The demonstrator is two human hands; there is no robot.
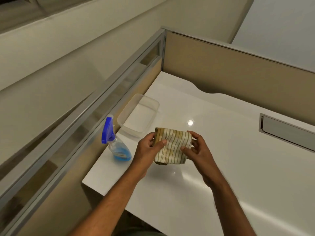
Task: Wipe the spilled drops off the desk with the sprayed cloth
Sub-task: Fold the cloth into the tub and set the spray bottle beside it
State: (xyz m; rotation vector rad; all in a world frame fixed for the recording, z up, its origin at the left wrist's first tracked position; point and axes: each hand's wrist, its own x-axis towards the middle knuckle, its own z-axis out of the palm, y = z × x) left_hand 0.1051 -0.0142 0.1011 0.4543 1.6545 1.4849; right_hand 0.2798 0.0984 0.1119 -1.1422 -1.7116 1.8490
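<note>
While lifted a bit over white desk (221, 167), mid frame: striped cloth (172, 147), folded, pinched by left hand (150, 150) & right hand (196, 149) at its sides. Left of it: spray bottle (115, 143) w/ blue top, standing. Behind: clear tub (138, 114).

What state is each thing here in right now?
Cloth: folded, held above the desk by both hands.
Left hand: gripping the cloth.
Right hand: gripping the cloth.
Spray bottle: upright, partly full of blue liquid.
Plastic container: open, looks empty.
Desk: glossy; drops not discernible.
</note>
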